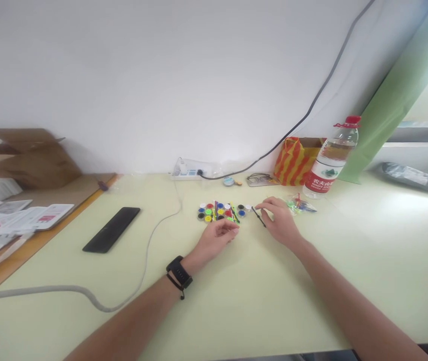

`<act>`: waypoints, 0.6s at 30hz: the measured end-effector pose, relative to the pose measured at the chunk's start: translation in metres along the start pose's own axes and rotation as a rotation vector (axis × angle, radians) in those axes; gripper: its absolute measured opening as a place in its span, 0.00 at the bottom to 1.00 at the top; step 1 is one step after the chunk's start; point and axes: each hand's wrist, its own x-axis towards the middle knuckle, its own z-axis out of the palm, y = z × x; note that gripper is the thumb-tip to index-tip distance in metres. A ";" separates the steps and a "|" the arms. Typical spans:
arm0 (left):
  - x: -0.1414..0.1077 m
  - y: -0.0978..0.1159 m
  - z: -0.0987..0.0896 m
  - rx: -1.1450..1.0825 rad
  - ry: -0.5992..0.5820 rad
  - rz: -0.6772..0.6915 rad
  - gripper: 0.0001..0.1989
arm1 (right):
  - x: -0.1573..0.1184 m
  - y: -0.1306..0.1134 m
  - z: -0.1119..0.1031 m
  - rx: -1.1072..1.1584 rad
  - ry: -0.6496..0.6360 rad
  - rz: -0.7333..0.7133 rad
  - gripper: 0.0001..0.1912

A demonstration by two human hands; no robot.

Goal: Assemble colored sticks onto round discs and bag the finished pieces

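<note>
My left hand [219, 236] is closed, thumb and fingertips together in front of a cluster of small round pots; what it pinches is too small to make out. The pots [208, 212] have white, red, blue, green, yellow and black tops. Thin coloured sticks [215, 211] lie upright between their columns, and others [233, 212] slant farther right. My right hand [279, 220] is to the right of the pots, with index finger and thumb on a thin black stick [259, 217] that tilts down to the right. A white-topped pot [248, 207] sits by its upper end.
Behind my right hand lies a clear bag of colourful small pieces [300, 204], near a water bottle [330, 160] and a striped bag [292, 160]. A power strip [187, 173] lies against the wall. At left are a black phone [112, 229], a grey cable [148, 245] and a cardboard box [33, 155].
</note>
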 end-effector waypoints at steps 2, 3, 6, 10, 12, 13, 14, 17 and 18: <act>0.000 0.000 0.000 -0.001 -0.005 0.007 0.15 | 0.000 0.000 0.001 -0.016 0.013 -0.016 0.13; 0.000 0.001 0.001 -0.002 -0.007 0.012 0.15 | 0.000 0.000 0.002 -0.022 0.020 -0.021 0.12; 0.000 0.001 0.001 -0.001 -0.009 0.017 0.15 | -0.001 -0.001 0.003 -0.013 0.009 -0.031 0.12; -0.001 0.003 0.001 0.005 -0.005 0.010 0.15 | -0.002 -0.004 0.003 0.078 -0.081 -0.059 0.13; -0.001 0.003 0.001 0.009 -0.007 0.014 0.15 | -0.002 -0.006 0.003 0.110 -0.127 -0.069 0.13; -0.001 0.003 0.002 0.010 -0.009 0.017 0.16 | -0.002 -0.006 0.003 0.118 -0.152 -0.074 0.14; -0.001 0.003 0.002 0.011 -0.009 0.021 0.16 | -0.002 -0.007 0.003 0.123 -0.180 -0.081 0.14; -0.001 0.003 0.001 0.015 -0.010 0.026 0.16 | -0.003 -0.010 0.003 0.130 -0.269 -0.101 0.16; -0.001 0.003 0.001 0.017 -0.011 0.027 0.16 | -0.004 -0.012 0.002 0.132 -0.293 -0.101 0.16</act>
